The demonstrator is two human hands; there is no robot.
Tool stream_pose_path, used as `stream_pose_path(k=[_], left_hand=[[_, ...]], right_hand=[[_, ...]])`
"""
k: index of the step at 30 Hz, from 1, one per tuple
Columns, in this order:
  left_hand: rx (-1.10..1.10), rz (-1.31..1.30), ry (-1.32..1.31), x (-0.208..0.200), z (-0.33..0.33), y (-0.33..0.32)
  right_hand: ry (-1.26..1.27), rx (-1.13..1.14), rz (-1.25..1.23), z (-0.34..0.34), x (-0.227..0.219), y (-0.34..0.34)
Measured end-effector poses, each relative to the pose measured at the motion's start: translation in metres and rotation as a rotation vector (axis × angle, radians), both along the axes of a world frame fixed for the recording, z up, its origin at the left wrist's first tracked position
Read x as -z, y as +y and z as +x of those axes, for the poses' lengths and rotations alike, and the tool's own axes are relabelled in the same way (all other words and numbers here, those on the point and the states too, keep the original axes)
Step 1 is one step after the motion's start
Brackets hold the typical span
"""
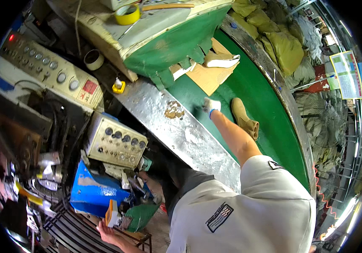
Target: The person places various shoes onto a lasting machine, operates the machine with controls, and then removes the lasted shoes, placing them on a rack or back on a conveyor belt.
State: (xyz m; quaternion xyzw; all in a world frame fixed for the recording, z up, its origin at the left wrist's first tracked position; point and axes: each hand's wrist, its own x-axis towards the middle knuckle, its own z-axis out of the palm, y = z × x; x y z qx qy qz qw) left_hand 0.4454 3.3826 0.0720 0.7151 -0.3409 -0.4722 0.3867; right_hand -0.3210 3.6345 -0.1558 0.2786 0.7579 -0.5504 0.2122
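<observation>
My right hand, in a white glove with a blue band at the wrist, reaches over a green surface. Its fingers are blurred, and I cannot tell whether they hold anything. Just right of it, apart from the glove, a tan ankle boot lies on the green. Farther off, a tan shoe piece with a pale sole rests on a cardboard sheet. At lower left, my bare left hand has its fingers around the lower end of an orange-and-white block-shaped thing, beside a blue machine part.
A metal ledge borders the green surface. Control boxes with knobs and gauges stand at left. A small yellow-based bottle sits at the ledge's far end. Yellow tape lies on the hood. Olive sacks are piled behind.
</observation>
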Motion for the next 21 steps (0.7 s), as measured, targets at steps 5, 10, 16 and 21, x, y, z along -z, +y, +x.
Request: stream_pose_path(k=[5,10,16,21], left_hand=[[0.233,-0.202,-0.374,-0.074,-0.112,0.028],[0.205,-0.201,-0.733,-0.068,-0.158,0.028],[0.138,-0.287,-0.690,-0.059,-0.147,0.030],[0.345,-0.431,-0.765,-0.033,-0.100,0.027]], right_hand=[[0.007,0.028,-0.058,-0.107,-0.015,-0.064],[0.104,0.087,0.054,-0.279,0.025,-0.057],[0.111,0.255,0.114,-0.310,0.035,-0.092],[0.086,0.267,-0.572,-0.267,-0.008,-0.056]])
